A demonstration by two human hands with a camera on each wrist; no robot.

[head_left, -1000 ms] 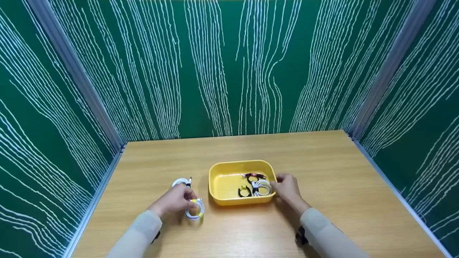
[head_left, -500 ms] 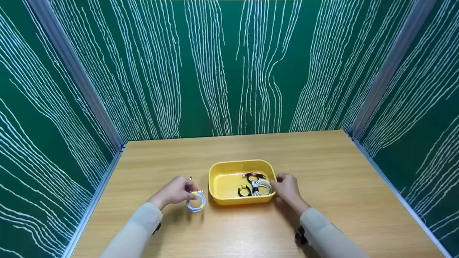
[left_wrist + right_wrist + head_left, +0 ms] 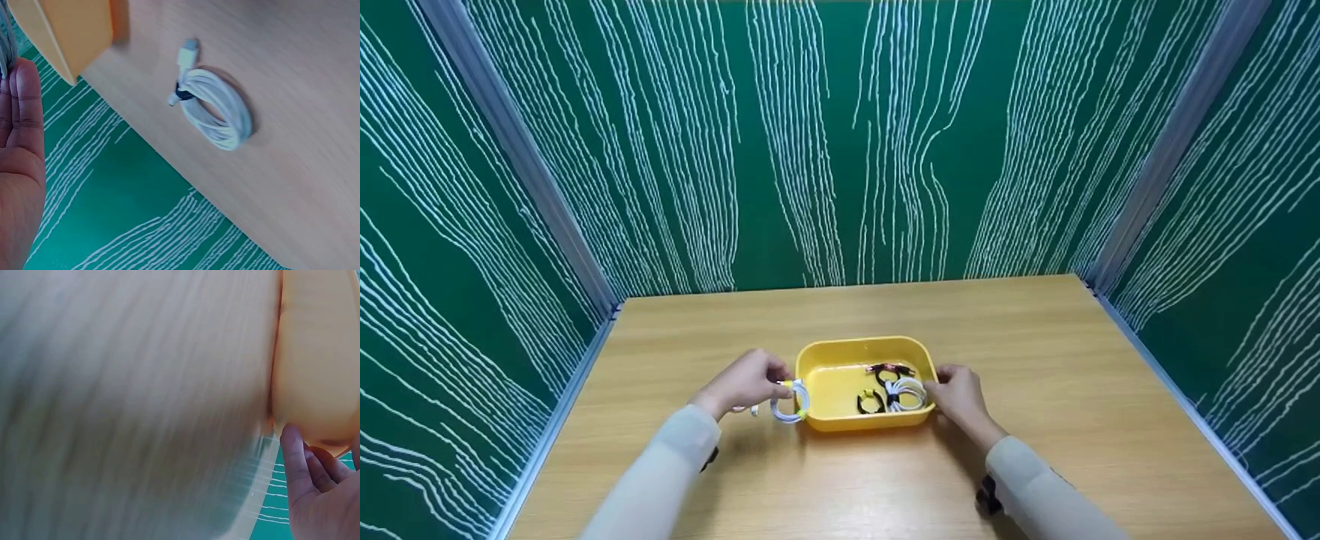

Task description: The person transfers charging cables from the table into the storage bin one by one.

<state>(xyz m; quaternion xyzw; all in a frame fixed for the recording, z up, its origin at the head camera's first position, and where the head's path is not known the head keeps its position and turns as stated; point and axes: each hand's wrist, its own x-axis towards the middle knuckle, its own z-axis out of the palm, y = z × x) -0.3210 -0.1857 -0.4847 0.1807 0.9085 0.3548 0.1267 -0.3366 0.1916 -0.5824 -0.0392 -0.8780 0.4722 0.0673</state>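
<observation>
White coiled cable (image 3: 790,400) is arriving at the yellow tray (image 3: 840,347), carried rightward from the open tabletop (image 3: 1035,330).

Left hand (image 3: 744,380) is pinching that coil at the tray's left rim, above the tabletop; a second white coil (image 3: 215,108) is lying behind it. Inside the tray: black, red and white coils (image 3: 905,392). Right hand (image 3: 958,391) is gripping the right rim.

A wooden table (image 3: 1035,360) stands between green white-streaked walls (image 3: 825,135).
</observation>
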